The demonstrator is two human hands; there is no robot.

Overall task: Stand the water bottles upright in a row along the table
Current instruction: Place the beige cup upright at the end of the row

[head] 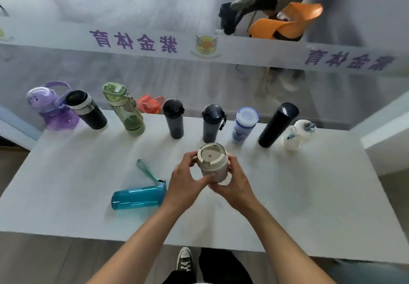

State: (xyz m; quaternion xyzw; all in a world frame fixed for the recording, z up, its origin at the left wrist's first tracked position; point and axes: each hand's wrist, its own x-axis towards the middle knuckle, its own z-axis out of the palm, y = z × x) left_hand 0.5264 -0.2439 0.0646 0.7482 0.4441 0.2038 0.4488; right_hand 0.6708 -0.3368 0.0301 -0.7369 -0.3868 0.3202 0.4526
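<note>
Both hands hold a beige bottle upright above the middle of the white table; my left hand grips its left side and my right hand its right side. A blue bottle with a strap lies on its side just left of my left hand. Along the far edge stand several bottles in a row: purple, black with a pale band, green, two dark grey, a white-capped blue one, a tall black flask and a white one.
A red-orange item sits behind the row at the table's far edge. A glass partition with purple lettering runs behind the table. An orange chair and a person's legs are beyond it. My shoe shows below the near edge.
</note>
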